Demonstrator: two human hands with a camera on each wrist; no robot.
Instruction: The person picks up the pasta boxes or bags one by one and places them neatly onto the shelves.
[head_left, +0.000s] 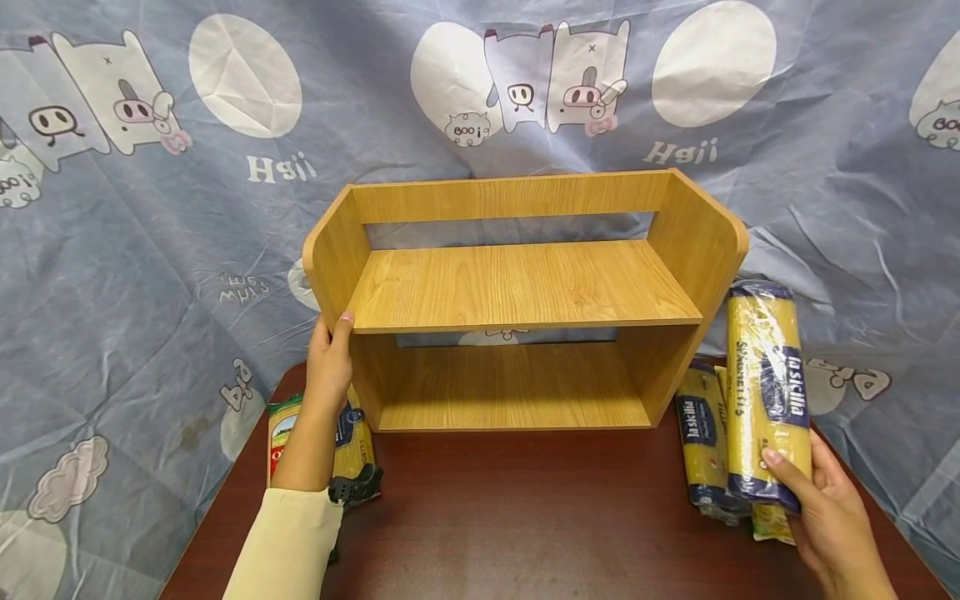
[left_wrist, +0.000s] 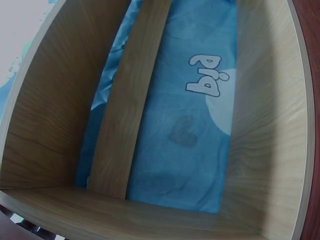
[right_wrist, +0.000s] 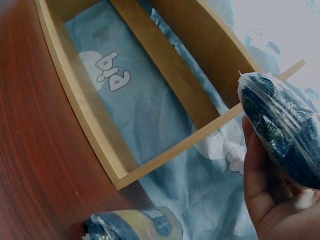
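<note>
A two-tier light wooden shelf (head_left: 517, 287) stands upright on the table in the head view. My left hand (head_left: 330, 362) grips its left side panel, thumb at the front edge level with the middle board (head_left: 525, 323). In the left wrist view the shelf's inside (left_wrist: 132, 100) fills the picture. My right hand (head_left: 836, 508) holds a yellow pasta pack (head_left: 768, 383) with dark blue ends by its lower part, upright, right of the shelf. The right wrist view shows the pack's dark blue end (right_wrist: 280, 125) above the fingers (right_wrist: 257, 175).
Another yellow and blue pasta pack (head_left: 699, 442) lies on the dark red table (head_left: 517, 517) beside the shelf's right side, other packaging next to it. Behind my left forearm are more packs (head_left: 358, 446), partly hidden. A blue patterned cloth (head_left: 187, 275) hangs around the table.
</note>
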